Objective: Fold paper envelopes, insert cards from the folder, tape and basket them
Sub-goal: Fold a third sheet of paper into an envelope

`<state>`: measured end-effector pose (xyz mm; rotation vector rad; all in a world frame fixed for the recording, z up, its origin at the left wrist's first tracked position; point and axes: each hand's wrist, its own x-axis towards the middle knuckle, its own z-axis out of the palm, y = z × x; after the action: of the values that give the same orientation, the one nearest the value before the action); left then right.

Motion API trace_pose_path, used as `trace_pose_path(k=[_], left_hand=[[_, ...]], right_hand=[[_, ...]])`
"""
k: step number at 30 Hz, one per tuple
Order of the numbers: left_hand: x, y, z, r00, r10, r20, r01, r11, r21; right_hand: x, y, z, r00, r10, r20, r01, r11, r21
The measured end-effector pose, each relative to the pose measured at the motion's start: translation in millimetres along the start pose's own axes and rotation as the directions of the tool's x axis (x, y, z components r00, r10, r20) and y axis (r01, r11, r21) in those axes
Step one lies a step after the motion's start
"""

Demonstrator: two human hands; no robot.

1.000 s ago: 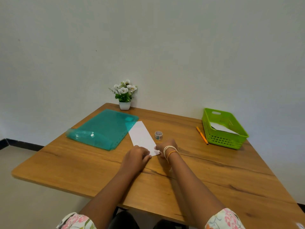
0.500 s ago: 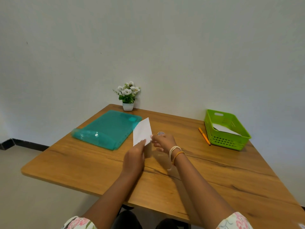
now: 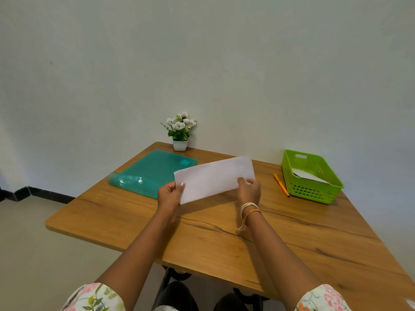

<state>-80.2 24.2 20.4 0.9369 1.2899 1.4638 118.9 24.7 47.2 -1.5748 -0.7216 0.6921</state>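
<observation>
White folded paper [image 3: 214, 178], long and narrow, is held off the wooden table [image 3: 292, 243] in the head view, its right end tilted higher than its left. My left hand [image 3: 169, 195] pinches the lower left corner, thumb on the near face and the other fingers hidden behind the sheet. My right hand [image 3: 249, 190] pinches the lower right edge, with the fingertips [image 3: 241, 181] curled onto the near face. The sheet spans the gap between the two pinches, and nothing else touches it.

Beyond the left fingers, the teal folder [image 3: 152, 172] lies flat and appears closed; I judge that no card has yet been drawn for this piece. Well to the right of the right fingers stands the green basket [image 3: 289, 173], with white paper [image 3: 311, 176] lying inside it, which I read as at least one finished envelope. An orange pen [image 3: 281, 188] lies just beside the basket, on its near-left side. No tape roll is visible in this view; it may be hidden behind the sheet, but I cannot tell.

My judgement: this envelope is partly folded. Further folds, the card, the taping and the basketing are left.
</observation>
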Motion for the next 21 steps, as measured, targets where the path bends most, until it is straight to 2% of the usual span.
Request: trace_pose_path(k=[1, 3, 7, 10, 13, 15, 18, 21], left_hand=[[1.0, -0.3, -2.1, 0.998, -0.049, 0.039, 0.049, 0.999, -0.013], [3.0, 2.1, -4.4, 0.986, -0.129, 0.102, 0.131, 0.991, -0.017], [6.2, 6.6, 1.1, 0.938, -0.288, 0.195, 0.29, 0.957, 0.021], [12.8, 2.7, 10.8, 0.919, -0.343, 0.196, 0.322, 0.937, 0.132], [18.9, -5.8, 22.5, 0.937, -0.314, 0.151, 0.277, 0.934, 0.223], [23.2, -10.4, 30.1, 0.97, -0.222, 0.098, 0.168, 0.905, 0.391], [25.5, -10.1, 38.2, 0.998, -0.049, 0.027, 0.019, 0.759, 0.65], [29.2, -12.9, 40.8, 0.999, 0.031, -0.012, -0.01, 0.628, 0.778]], right_hand=[[1.9, -0.5, -7.7, 0.996, -0.002, -0.084, -0.001, 0.999, -0.037], [8.4, -0.2, -24.0, 0.991, 0.007, -0.136, -0.025, 0.991, -0.133], [24.7, 13.6, -51.7, 0.997, 0.051, -0.05, -0.063, 0.954, -0.294], [29.4, 25.2, -68.9, 1.0, 0.01, -0.025, -0.019, 0.919, -0.395], [26.3, 34.7, -80.4, 0.999, -0.001, -0.046, -0.019, 0.898, -0.44], [24.7, 39.1, -84.7, 0.997, -0.028, -0.068, -0.007, 0.886, -0.463], [25.6, 44.8, -86.3, 0.996, -0.066, -0.055, 0.029, 0.861, -0.507], [27.5, 49.4, -85.2, 0.995, -0.096, -0.024, 0.067, 0.828, -0.557]])
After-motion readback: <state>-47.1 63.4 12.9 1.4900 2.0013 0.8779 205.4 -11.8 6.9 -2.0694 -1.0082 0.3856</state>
